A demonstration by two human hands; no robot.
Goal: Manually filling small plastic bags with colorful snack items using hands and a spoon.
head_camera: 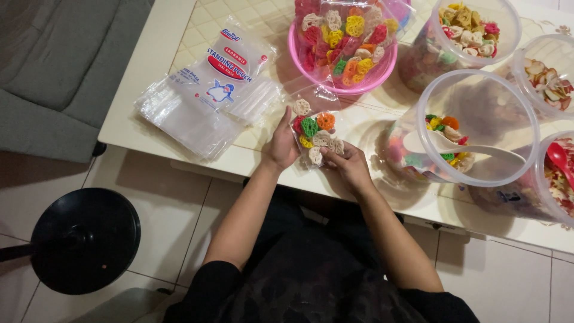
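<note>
gripping a clear pouch of coloured crackers [315, 133], left hand [280, 147] and right hand [348, 164] closed on it

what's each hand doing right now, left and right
Left hand: fingers closed on the left edge of the clear pouch of coloured crackers.
Right hand: fingers closed on the same pouch's lower right corner.

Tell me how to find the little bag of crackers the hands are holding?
Start at the white table and find the pink bowl heaped with filled bags. Just below it, at the table's near edge, the left hand and right hand grip a small clear pouch of flower-shaped crackers. It is the only filled bag outside the bowl, unlike the flat empty pouches to its left.
</note>
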